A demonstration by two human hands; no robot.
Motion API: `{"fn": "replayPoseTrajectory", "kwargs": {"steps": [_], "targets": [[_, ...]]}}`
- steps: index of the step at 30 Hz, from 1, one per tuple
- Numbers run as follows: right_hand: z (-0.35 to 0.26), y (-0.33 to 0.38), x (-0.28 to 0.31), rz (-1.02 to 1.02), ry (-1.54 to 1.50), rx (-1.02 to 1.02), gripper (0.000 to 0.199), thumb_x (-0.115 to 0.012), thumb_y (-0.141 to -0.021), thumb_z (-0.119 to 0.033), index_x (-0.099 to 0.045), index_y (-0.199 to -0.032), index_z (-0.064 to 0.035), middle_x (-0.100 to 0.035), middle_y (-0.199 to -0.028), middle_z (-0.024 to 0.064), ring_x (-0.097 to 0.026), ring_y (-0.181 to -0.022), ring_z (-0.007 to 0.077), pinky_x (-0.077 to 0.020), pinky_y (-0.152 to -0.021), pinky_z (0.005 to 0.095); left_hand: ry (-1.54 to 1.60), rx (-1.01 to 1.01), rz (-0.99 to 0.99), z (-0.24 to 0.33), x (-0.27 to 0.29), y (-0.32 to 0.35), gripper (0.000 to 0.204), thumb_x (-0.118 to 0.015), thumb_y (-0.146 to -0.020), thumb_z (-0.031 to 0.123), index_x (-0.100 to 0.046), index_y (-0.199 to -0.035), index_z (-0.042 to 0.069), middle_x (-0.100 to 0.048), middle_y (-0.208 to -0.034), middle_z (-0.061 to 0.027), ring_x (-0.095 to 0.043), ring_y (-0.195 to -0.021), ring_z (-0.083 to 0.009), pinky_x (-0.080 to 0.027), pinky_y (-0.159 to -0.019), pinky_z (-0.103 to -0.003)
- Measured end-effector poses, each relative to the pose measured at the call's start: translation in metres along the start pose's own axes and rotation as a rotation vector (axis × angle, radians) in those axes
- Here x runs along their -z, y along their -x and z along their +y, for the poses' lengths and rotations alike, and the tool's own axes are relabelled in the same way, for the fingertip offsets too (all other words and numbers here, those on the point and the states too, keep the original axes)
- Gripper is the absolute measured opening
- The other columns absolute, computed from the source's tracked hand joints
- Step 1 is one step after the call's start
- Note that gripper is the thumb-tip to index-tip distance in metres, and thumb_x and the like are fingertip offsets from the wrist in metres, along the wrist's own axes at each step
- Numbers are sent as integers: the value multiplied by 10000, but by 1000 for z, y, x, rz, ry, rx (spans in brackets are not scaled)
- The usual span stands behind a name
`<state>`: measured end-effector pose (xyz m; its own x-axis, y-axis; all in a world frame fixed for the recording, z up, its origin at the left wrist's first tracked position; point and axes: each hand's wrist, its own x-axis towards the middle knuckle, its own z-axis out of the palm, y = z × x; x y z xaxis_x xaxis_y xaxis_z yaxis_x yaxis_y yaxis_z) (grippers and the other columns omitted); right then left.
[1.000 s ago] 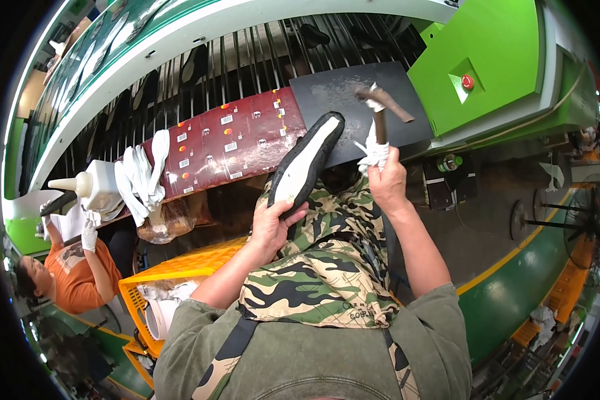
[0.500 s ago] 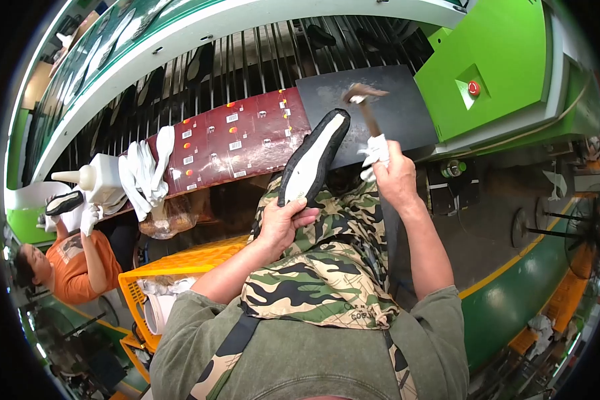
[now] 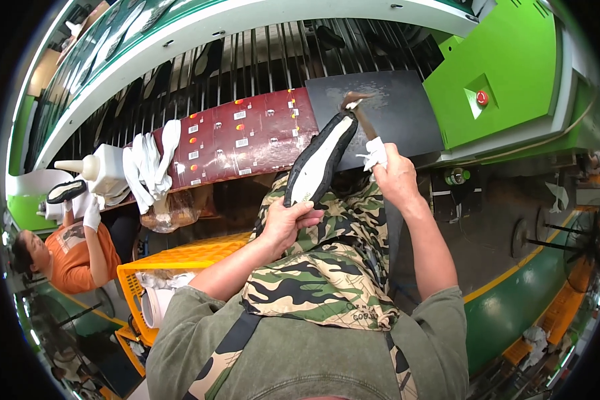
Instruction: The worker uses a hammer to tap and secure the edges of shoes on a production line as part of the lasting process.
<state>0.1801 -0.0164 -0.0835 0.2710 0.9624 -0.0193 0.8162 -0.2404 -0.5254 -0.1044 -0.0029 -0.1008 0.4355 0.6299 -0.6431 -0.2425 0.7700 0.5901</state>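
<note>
A black shoe upper (image 3: 323, 160) with a white bottom lies sole up, its toe pointing away from me over the dark mat. My left hand (image 3: 292, 221) grips its near end, thumb on the white bottom. In my right hand (image 3: 398, 175) is a hammer (image 3: 365, 124), its handle wrapped in white cloth (image 3: 375, 154) beside the fingers. The hammer's head, blurred by motion, is right at the shoe's toe; whether it touches cannot be made out.
Dark mat (image 3: 407, 107) and maroon board (image 3: 247, 137) border a rod conveyor (image 3: 260, 60). White shoe-shaped pieces (image 3: 155, 163) and a spouted bottle (image 3: 103, 172) lie left. A green machine (image 3: 500, 73) stands right, a yellow crate (image 3: 187, 263) near left. A gloved co-worker (image 3: 80, 257) handles another shoe.
The hammer's head has come down and left to the shoe's toe, where before it was apart from it. The shoe stays in my left hand, nearly in place. The whole view has shifted slightly.
</note>
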Motion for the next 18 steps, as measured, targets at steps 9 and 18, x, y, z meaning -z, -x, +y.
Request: {"fn": "replayPoseTrajectory", "kwargs": {"steps": [9,18], "targets": [[-15,11,-2,160,-180,70,289,-573,-865,-139,-489,-1122,-35,-668,-805,254,-653,-784,475,-493,-719,582,-18,-42,38,-6,7,-8,265,-674,-909,27,-567,-1140,-46,-677,-994,-140,-733,-820,-265,-649,-706,-335],[-1,16,-23,209,-254,11,292,-598,-872,-108,-521,-1137,-13,-675,-874,241,-661,-819,458,-517,-715,507,28,22,19,8,13,-9,306,-718,-872,29,-586,-1139,-39,-687,-1002,-138,-729,-845,-270,-641,-716,-343]]}}
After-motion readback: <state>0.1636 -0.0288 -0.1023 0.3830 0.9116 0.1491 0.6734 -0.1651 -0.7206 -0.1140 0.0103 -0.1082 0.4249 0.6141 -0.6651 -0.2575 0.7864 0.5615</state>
